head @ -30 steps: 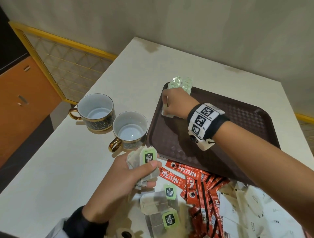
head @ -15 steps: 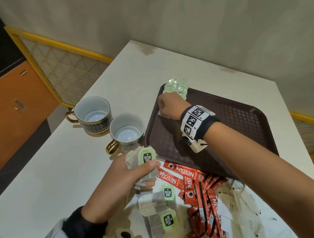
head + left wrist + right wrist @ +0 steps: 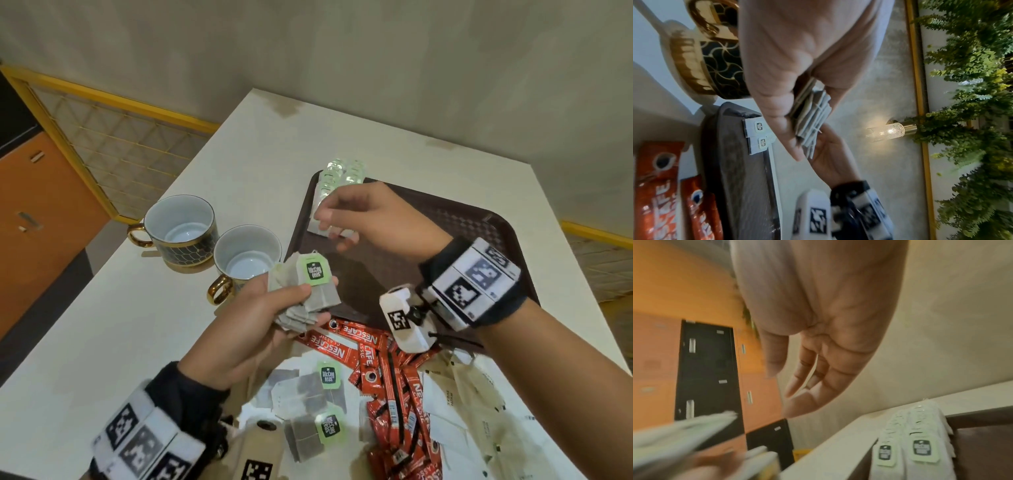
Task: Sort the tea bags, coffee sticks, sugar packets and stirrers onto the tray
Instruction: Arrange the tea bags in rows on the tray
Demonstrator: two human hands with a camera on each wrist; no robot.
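Observation:
My left hand (image 3: 294, 298) grips a stack of tea bags (image 3: 308, 291) with a green tag on top, held above the table beside the tray's near-left edge. The left wrist view shows the thumb and fingers pinching that stack (image 3: 813, 116). Just beyond it, my right hand (image 3: 339, 222) hovers over the brown tray (image 3: 462, 233), fingers relaxed and empty (image 3: 797, 382). Two rows of tea bags (image 3: 339, 178) lie in the tray's far-left corner (image 3: 910, 443). Loose tea bags (image 3: 308, 394), red coffee sticks (image 3: 376, 370) and pale sugar packets (image 3: 462, 394) are heaped on the table in front of the tray.
Two empty cups with gold handles, one (image 3: 181, 229) further left and one (image 3: 246, 257) beside the tray, stand on the white table (image 3: 137, 342). A wall runs behind the table's far edge. An orange cabinet (image 3: 41, 222) stands at left.
My right hand has lifted off the tea bags in the tray's corner and drawn back toward my left hand, empty. My left hand has risen slightly with its stack.

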